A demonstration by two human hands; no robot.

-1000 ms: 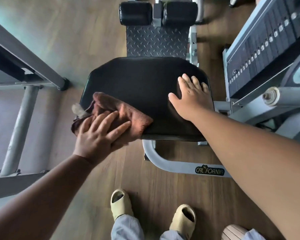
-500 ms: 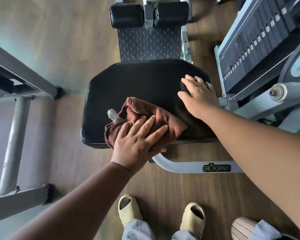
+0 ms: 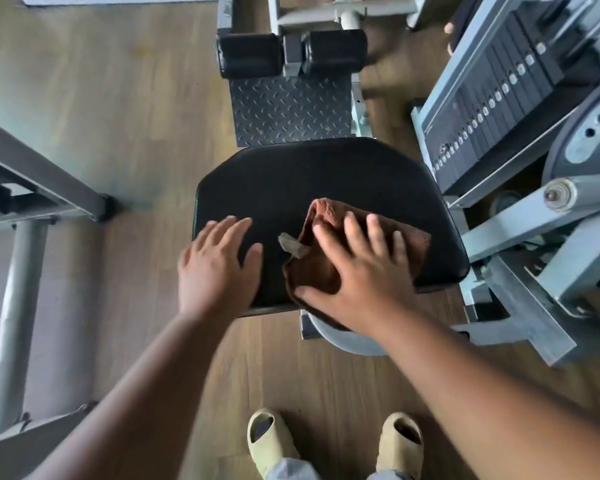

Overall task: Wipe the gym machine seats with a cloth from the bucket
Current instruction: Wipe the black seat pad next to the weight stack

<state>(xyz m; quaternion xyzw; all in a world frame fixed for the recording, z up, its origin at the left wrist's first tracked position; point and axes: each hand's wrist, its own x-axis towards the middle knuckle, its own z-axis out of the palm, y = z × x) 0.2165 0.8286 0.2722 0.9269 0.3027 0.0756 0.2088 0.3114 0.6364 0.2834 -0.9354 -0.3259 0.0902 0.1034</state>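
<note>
1. The right hand (image 3: 364, 271) is pressing the cloth (image 3: 326, 268) flat, fingers spread and nearly straight, pinching nothing.
2. The cloth is lying bunched on the near right part of the seat (image 3: 309, 181), overhanging the front edge.
3. The left hand (image 3: 219, 268) is resting open on the seat's near left edge, holding nothing.
4. The cloth is looking soft, light and limp; pressing with a flat palm at its middle is likely suiting it best.

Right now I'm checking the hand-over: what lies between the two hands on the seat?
In the head view, bare black seat and the cloth's pale tag lie between the left hand and right hand, which presses the cloth.
</note>
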